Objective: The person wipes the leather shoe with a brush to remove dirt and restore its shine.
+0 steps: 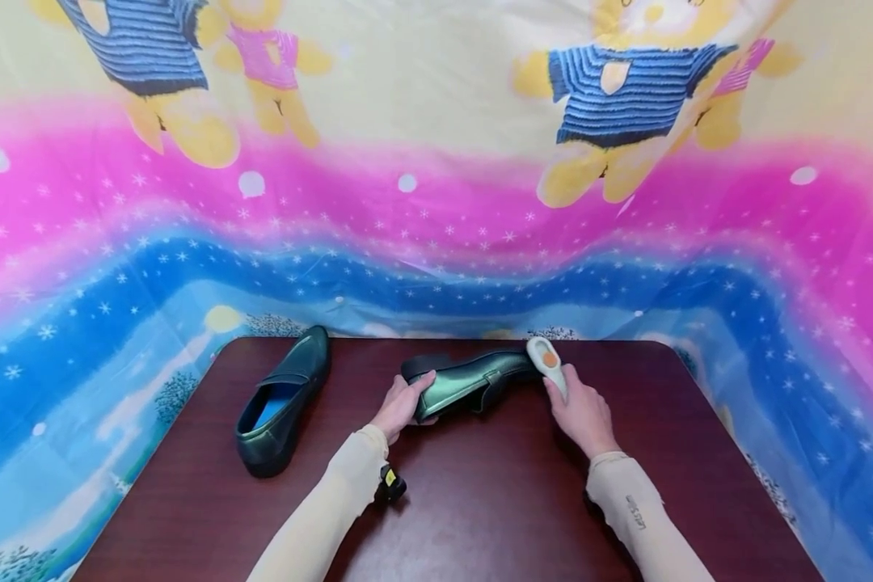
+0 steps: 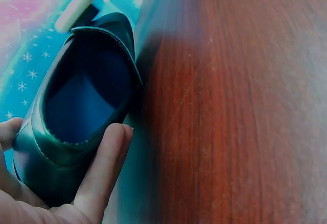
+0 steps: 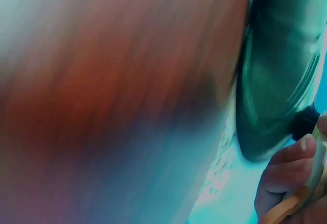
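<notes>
My left hand (image 1: 398, 406) grips a dark green loafer (image 1: 466, 386) by its heel end, the shoe turned on its side above the table. In the left wrist view, fingers (image 2: 104, 165) wrap the heel below the blue-lined opening. My right hand (image 1: 584, 412) holds a white shoe brush (image 1: 546, 364) with an orange spot, at the loafer's toe. The right wrist view shows the brush's dark end (image 3: 305, 122) against the side of the toe; whether it is bristle or sponge is unclear. A second green loafer (image 1: 291, 408) stands upright at the left, its blue insole showing.
The dark red-brown wooden table (image 1: 466, 501) has rounded far corners. Behind and along its sides hangs a printed cloth (image 1: 422, 226) with bears and snowflakes. A small black device (image 1: 391, 483) is at the left wrist.
</notes>
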Demonstrator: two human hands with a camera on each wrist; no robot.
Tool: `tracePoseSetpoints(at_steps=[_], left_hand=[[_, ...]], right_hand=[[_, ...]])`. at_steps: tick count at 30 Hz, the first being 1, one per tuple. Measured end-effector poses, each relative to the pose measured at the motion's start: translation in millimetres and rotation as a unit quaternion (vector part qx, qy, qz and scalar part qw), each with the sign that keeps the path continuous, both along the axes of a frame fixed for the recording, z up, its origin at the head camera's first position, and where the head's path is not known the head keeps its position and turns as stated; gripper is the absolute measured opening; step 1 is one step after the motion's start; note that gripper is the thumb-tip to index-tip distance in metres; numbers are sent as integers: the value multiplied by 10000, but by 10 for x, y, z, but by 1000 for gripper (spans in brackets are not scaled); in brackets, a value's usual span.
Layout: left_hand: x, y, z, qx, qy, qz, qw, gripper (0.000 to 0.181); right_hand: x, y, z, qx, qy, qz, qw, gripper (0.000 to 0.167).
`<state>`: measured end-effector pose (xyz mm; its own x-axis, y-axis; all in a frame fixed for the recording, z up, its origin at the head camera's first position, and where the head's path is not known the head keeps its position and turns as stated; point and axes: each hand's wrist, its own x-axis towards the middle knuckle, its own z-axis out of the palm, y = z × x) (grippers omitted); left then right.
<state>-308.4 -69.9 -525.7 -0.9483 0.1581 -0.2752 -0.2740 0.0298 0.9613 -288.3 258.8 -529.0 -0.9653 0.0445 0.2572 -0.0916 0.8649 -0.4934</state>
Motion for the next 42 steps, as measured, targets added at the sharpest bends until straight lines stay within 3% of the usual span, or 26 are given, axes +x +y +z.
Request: tracePoseSetpoints(at_steps=[6, 16, 21, 30, 36, 42], left_hand=[[-27, 1, 47, 23, -115, -15, 9999, 80], [-92, -44, 67, 277, -329, 31, 9991, 68], [-117, -60, 57, 345, -259, -69, 9990, 60], [-142, -78, 87, 207, -165, -281, 9993, 58], [-128, -60, 77, 195, -190, -329, 9991, 59], [-130, -63, 69, 206, -234, -313, 9990, 65]], right_hand=[[34, 198, 36, -91, -371, -47, 9993, 47], [-125, -432, 230, 150, -65, 823, 9965, 41], [-179, -564, 269, 201, -143, 800, 9965, 40], [-236, -122, 179, 294, -251, 360, 9986, 39], [-197, 199, 93, 24, -669, 248, 9975, 49], [-197, 110, 140, -331, -544, 402, 9972, 49]])
